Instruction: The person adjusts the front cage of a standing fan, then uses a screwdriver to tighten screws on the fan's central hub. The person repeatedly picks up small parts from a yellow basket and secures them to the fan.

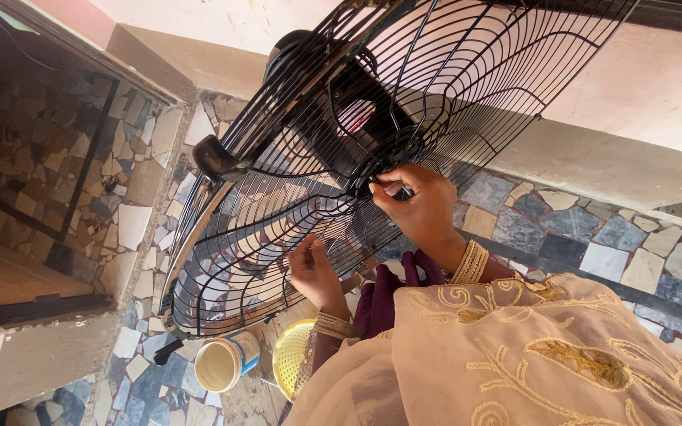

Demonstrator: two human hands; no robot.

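Big black wire fan guard (294,197) takes up most of the view, tilted over the mosaic stone floor (586,229), with the black motor housing (333,87) behind its middle. The right hand (420,207) is up at the guard's hub, fingers pinched shut around a small dark part there, can't tell exactly what. The left hand (313,272) sits lower against the wires, fingers loosely curled, holding nothing I can make out. Below it: a yellow perforated bowl (290,359) and a small cream tub (222,363).
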